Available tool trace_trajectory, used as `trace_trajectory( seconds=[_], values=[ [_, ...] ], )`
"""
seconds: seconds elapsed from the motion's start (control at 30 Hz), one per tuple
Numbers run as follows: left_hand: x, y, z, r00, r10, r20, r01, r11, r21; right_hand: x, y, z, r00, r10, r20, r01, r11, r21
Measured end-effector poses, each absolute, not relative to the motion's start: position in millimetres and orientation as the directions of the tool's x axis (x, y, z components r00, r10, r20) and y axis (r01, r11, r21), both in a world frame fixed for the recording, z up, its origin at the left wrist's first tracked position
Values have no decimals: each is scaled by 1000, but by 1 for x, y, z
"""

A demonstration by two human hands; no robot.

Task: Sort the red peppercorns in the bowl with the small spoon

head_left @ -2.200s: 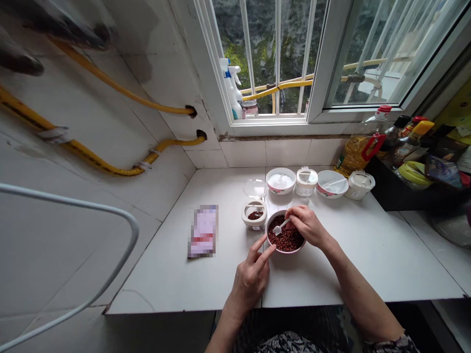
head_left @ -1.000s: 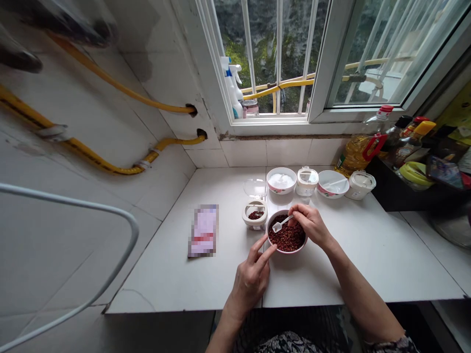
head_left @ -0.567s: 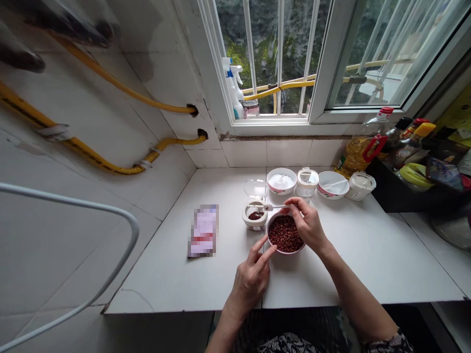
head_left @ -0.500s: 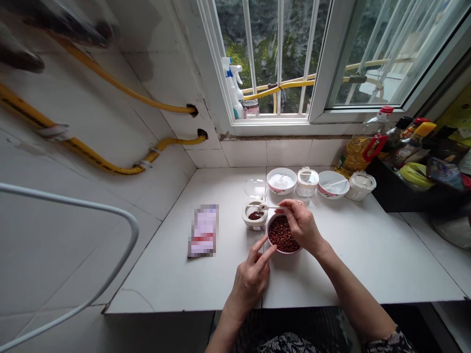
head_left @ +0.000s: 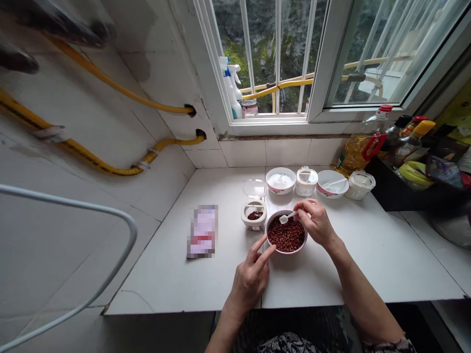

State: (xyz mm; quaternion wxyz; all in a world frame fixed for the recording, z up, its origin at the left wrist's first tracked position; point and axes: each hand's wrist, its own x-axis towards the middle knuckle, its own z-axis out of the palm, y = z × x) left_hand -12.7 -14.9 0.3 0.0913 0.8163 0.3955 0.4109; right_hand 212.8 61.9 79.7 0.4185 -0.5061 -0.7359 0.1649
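Note:
A bowl point(head_left: 286, 252) filled with dark red peppercorns point(head_left: 286, 235) sits on the white counter. My right hand point(head_left: 314, 220) is closed on the handle of a small white spoon point(head_left: 284, 219), whose scoop is over the peppercorns near the bowl's back rim. Whether anything lies in the scoop I cannot tell. My left hand point(head_left: 252, 274) rests at the bowl's near left side, two fingers stretched out with their tips against the rim. Just left of the bowl stands a small seasoning jar point(head_left: 253, 223), its clear lid point(head_left: 253, 187) tipped back, with some peppercorns inside.
Along the back stand a bowl of white grains point(head_left: 280, 189), a lidded jar point(head_left: 306, 182), a bowl with a white spoon point(head_left: 333, 190) and another jar point(head_left: 360, 186). An oil bottle point(head_left: 358, 152) and a dark box of bottles point(head_left: 390, 189) are at right; a blurred packet point(head_left: 202, 233) lies left.
My right hand has moved right, bringing the spoon from above the seasoning jar to over the bowl of peppercorns. My left hand stays at the bowl's rim.

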Motion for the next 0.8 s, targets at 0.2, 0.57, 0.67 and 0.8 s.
trace_trajectory(
  seconds=[0.2, 0.57, 0.67, 0.8],
  values=[
    [-13, -15, -1, 351, 718, 602, 570, -673, 471, 202, 63, 71, -267, 880, 393, 601, 471, -646],
    [-11, -14, 0, 347, 707, 616, 561, -683, 468, 197, 64, 72, -172, 954, 246, 413, 296, -861],
    [-11, -14, 0, 346, 703, 622, 555, -687, 468, 197, 64, 72, -138, 979, 151, 292, 186, -938],
    [-11, -15, 2, 351, 699, 623, 554, -691, 463, 196, 66, 68, -113, 989, 95, 219, 118, -968]
  ],
)
